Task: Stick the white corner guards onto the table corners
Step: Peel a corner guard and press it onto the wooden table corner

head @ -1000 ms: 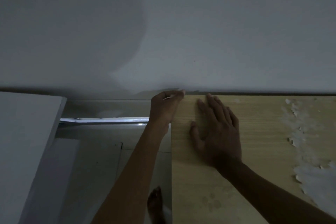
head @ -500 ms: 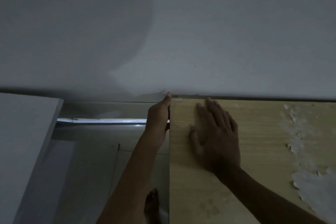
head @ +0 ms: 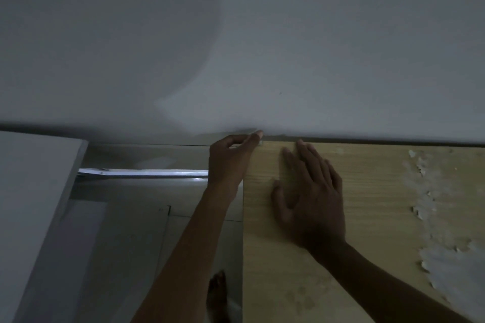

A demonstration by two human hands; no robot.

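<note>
Dim room, wood-grain desk [head: 367, 217] pushed up to a pale wall [head: 262, 34], veneer flaking white on the right. Nearest, a bare foot [head: 217, 294] on the tiled floor [head: 118, 244] beside the desk. Right hand [head: 312, 199] lies flat, fingers spread, holding nothing, unmoved. At the far left corner, the left hand [head: 231, 157] has rolled back from the side edge half a second ago, fingers pinched over the corner now. That looks like pressing the guard home. Guard [head: 260, 142] shows only as a small pale sliver under the fingertip, against the wall; its shape can't be made out.
</note>
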